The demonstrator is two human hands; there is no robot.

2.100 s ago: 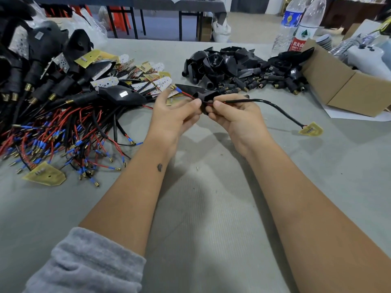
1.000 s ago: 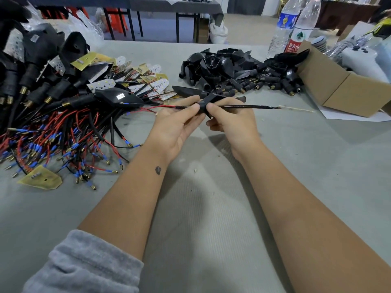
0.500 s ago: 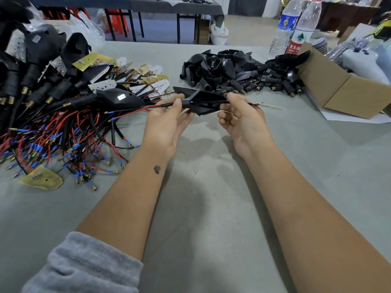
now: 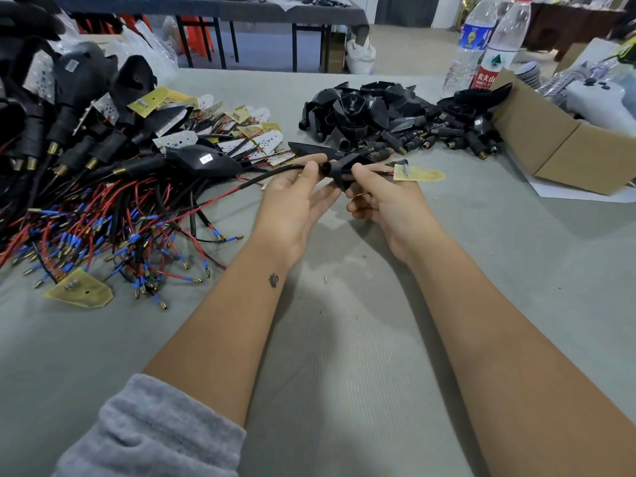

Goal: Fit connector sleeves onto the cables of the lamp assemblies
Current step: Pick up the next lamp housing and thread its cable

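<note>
Centre of the frame: left hand pinching a black cable, right hand gripping the black connector sleeve threaded on it, held above the grey desk. Just right of the sleeve, a yellow board at the cable's end. Left: heap of wired lamp assemblies. Upper centre: pile of loose sleeves. Upper right: cardboard box, two water bottles.
</note>
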